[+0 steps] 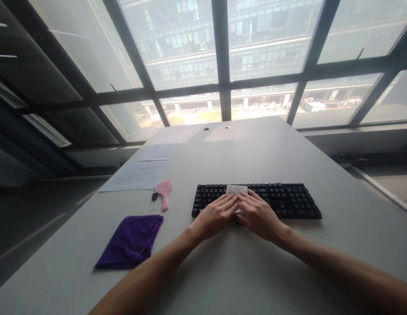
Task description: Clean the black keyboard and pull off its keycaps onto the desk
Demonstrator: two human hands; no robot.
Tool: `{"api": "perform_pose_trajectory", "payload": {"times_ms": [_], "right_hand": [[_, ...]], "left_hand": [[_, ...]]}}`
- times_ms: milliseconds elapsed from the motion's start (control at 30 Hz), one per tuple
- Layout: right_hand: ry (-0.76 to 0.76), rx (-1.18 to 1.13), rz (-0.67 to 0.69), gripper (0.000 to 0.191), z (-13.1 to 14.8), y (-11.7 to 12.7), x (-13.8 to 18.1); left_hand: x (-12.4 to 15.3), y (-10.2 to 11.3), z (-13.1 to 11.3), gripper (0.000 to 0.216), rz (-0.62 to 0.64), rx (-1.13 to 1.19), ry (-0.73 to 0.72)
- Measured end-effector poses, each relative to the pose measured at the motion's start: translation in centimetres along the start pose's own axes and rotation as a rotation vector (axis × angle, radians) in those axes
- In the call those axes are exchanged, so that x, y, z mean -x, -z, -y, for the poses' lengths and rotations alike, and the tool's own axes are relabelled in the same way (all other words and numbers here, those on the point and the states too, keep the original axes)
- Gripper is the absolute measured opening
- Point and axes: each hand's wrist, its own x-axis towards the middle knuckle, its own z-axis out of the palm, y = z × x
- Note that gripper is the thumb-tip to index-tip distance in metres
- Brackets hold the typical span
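Observation:
A black keyboard (298,201) lies across the white table in front of me. Over its middle I hold a folded white tissue (236,189), its top edge showing above my fingertips. My left hand (216,214) comes in from the left with its fingers together on the tissue. From the other side my right hand (257,214) grips it too, thumb tucked low, the fingertips of both hands meeting. A small dark loop (238,221) shows just under the hands; what it belongs to is hidden. Whether the tissue touches the keys cannot be made out.
On the left lie a folded purple cloth (129,242), a pink hairbrush (164,192) and a small black-and-clear item (154,197). Papers (136,176) run along the table's left edge. Large windows (186,43) stand beyond the table (255,148).

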Motion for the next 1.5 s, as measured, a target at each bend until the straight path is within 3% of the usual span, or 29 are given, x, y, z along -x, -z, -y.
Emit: {"api": "perform_pose_trajectory", "payload": {"times_ms": [233,500,667,833,1033,1200,1367,1500], "right_hand": [[0.033,-0.061,-0.064,0.02,0.2,0.9,-0.1],[-0.005,-0.005,-0.012,0.044,-0.1,0.4,0.0],[-0.001,0.017,-0.02,0.035,-0.7,0.0,0.2],[-0.002,0.031,-0.004,0.04,-0.9,0.2,0.1],[-0.001,0.005,-0.04,0.028,-1.0,0.0,0.1],[-0.013,-0.053,-0.12,0.021,-0.4,0.5,0.1],[-0.01,-0.095,-0.107,0.02,0.3,1.4,-0.2],[-0.002,-0.115,-0.091,0.017,0.4,1.3,-0.3]], "left_hand": [[0.1,0.3,-0.1,0.046,-0.015,0.041,-0.028],[0.0,0.0,-0.4,0.041,-0.066,0.021,0.115],[-0.1,-0.4,-0.8,0.041,-0.069,0.036,0.179],[-0.3,-0.6,-0.8,0.052,-0.041,0.026,0.214],[-0.3,-1.0,-0.6,0.042,-0.039,0.027,0.221],[-0.5,-0.1,-1.2,0.038,-0.051,0.092,0.158],[-0.6,1.0,-1.7,0.035,-0.078,0.119,0.181],[-0.5,0.7,-1.6,0.037,-0.127,0.134,0.217]]}}
